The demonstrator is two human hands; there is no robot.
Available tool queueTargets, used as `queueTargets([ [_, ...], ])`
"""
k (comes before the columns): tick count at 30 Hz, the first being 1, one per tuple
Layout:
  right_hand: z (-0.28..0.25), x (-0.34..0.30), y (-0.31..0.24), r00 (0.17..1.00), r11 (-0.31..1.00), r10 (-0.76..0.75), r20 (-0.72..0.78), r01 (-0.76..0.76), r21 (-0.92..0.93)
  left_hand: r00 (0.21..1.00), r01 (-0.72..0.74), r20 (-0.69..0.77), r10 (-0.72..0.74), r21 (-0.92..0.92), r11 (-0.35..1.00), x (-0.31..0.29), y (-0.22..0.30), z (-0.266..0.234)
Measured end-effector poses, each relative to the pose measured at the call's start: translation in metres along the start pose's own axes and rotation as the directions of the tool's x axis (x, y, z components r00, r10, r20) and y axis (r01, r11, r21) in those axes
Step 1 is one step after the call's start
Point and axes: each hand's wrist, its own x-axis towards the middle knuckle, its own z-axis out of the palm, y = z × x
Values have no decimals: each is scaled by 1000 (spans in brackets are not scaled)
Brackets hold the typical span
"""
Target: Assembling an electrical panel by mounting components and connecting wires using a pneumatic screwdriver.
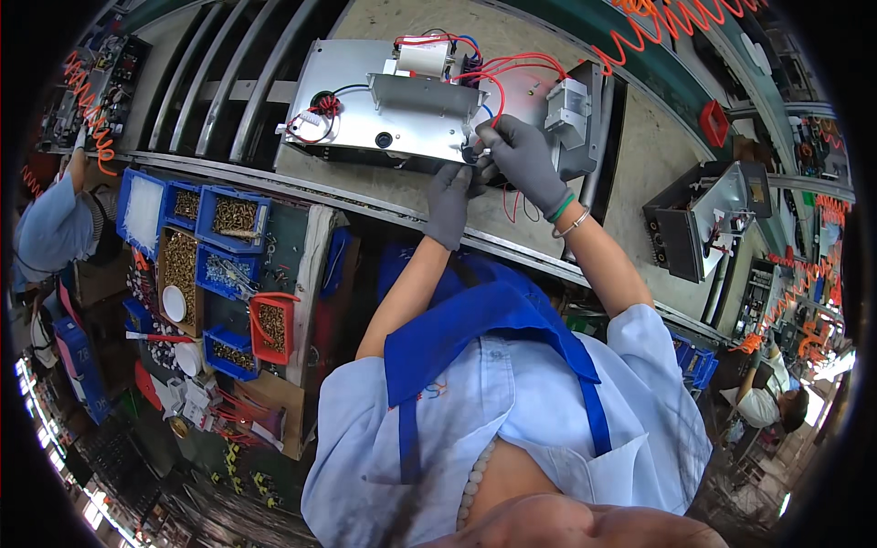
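Observation:
A silvery sheet-metal chassis [352, 114] lies on the work line in front of me. It carries a white cylindrical part [426, 58], an upright metal bracket [420, 94] and looped red wires [501, 91]. My right hand [525, 166], in a grey glove, is closed at the chassis's near edge, thumb and fingers pinched by a small dark part and a red wire. Just left of it, my gloved left hand [448, 208] reaches up against the same edge with its fingers bent together. What either hand pinches is too small or hidden to make out.
At left, blue bins [233, 219] and a red bin [271, 329] hold small fasteners. Metal rollers [219, 87] run beyond them. Another unit [703, 219] stands on the line at right. Coiled orange hoses [671, 14] hang overhead. Other people work at far left and right.

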Motion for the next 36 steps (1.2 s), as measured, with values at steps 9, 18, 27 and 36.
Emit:
queueTargets([
  [9,-17,-3,13,997,996,67,34,-69,63,981,-50,-142,132,473,879,7,11,14],
  [18,-25,-9,5,994,996,69,80,-73,45,957,-22,-273,99,272,962,4,19,23],
  [27,-5,3,2,924,743,-356,140,371,-557,944,63,-330,-16,132,989,26,0,-2],
  [36,-21,6,-9,930,782,-304,206,367,-503,957,72,-286,-45,84,994,15,14,13],
])
